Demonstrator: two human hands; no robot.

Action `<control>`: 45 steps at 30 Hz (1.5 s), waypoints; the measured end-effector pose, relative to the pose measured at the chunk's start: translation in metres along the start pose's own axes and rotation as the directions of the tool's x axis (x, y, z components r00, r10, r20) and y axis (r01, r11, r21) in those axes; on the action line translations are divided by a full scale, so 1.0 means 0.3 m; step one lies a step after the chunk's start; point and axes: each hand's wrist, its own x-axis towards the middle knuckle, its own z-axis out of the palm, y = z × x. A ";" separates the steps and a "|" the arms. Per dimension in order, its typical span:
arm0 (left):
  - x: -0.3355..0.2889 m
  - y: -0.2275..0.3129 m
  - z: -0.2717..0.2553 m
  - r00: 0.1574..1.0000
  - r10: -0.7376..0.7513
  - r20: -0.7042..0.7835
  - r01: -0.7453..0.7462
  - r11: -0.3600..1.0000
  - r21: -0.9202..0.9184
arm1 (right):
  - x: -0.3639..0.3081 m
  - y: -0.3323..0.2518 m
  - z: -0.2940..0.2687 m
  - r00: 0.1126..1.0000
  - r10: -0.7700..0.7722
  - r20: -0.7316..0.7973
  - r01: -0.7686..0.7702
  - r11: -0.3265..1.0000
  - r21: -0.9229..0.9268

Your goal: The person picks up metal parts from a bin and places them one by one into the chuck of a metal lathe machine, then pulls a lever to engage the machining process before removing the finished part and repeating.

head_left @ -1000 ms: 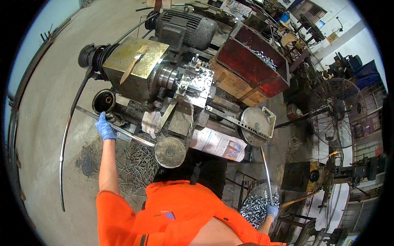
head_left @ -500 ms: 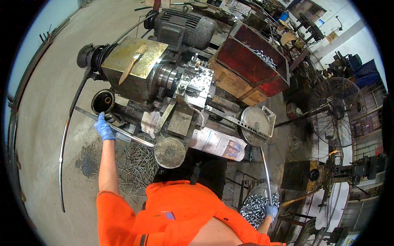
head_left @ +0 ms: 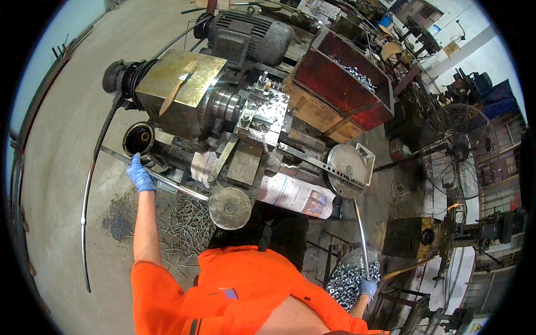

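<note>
My left hand [head_left: 140, 174], in a blue glove, is closed around a shiny metal lever [head_left: 177, 188] that runs from a round metal disc [head_left: 229, 208] on the near side of the machine. At the lower right, my gloved right hand [head_left: 367, 287] grips the end of another long metal lever [head_left: 360, 230]. That lever runs up to a larger round disc [head_left: 347, 167] at the machine's right. Between the two discs sits a shiny metal clamping block [head_left: 261, 120], beside the machine's spindle [head_left: 224, 106]. My fingertips are partly hidden on both hands.
A mesh basket [head_left: 338, 268] of small metal parts stands under my right hand. Beyond the block is a red bin [head_left: 335, 84] with more parts. A brush [head_left: 177, 92] lies on the brass-coloured cover. Metal scraps [head_left: 187, 226] litter the floor; a large fan [head_left: 459, 151] stands right.
Both hands keep their grip on the levers, with hardly any movement. The machine sits slightly further left in the picture. A pale strand beside the clamping block no longer shows clearly.
</note>
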 end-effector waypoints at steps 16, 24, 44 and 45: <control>-0.005 0.003 0.009 1.000 0.026 0.007 -0.026 1.000 0.002 | -0.073 -0.042 -0.039 0.998 0.068 -0.016 -0.069 0.997 -0.038; 0.000 -0.004 0.012 1.000 0.009 0.017 -0.009 0.999 0.032 | -0.023 0.019 0.035 1.000 0.018 -0.020 -0.019 0.999 -0.030; 0.042 -0.028 -0.006 0.996 -0.013 0.086 0.012 1.000 0.014 | -0.065 -0.062 0.011 0.995 -0.064 -0.077 0.075 0.986 0.146; 0.047 -0.026 -0.020 0.998 -0.005 0.069 0.004 1.000 0.017 | -0.152 -0.206 -0.126 0.998 -0.069 -0.013 0.069 0.995 0.076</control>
